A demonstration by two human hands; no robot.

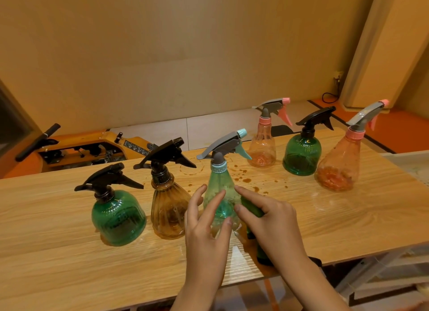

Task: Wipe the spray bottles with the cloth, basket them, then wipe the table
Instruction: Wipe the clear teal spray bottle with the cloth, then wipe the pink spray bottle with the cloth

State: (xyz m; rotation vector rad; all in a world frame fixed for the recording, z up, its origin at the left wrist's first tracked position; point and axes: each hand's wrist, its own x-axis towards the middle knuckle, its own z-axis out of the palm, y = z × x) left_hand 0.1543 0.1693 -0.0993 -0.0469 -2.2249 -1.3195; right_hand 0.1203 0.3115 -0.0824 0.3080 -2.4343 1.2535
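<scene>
Six spray bottles stand upright on the wooden table (58, 241).

Centre of the frame: the teal bottle (220, 190), with a grey trigger head and a teal nozzle, stands on the tabletop between both hands.

- Left hand (206, 222): fingers straight and spread wide, lying against the front and left side of the teal bottle. Nothing is gripped.
- Right hand (269, 220): fingers curled round a dark green cloth (251, 208), which presses against the right side of the teal bottle. More of the cloth shows below the wrist, near the table's front edge.

Left of centre: the amber bottle (169, 213), ribbed, with a black trigger, stands just beside the left hand. Further left stands the dark green bottle (118, 218) – domed, also with a black trigger.

Upper right of the frame, in a row along the far edge: the pink bottle (262, 146), the second green bottle (301, 155) and the far-right pink bottle (339, 167), which leans in this wide-angle view.

Brown spots (243, 178) mark the tabletop between the teal bottle and the back row.
</scene>
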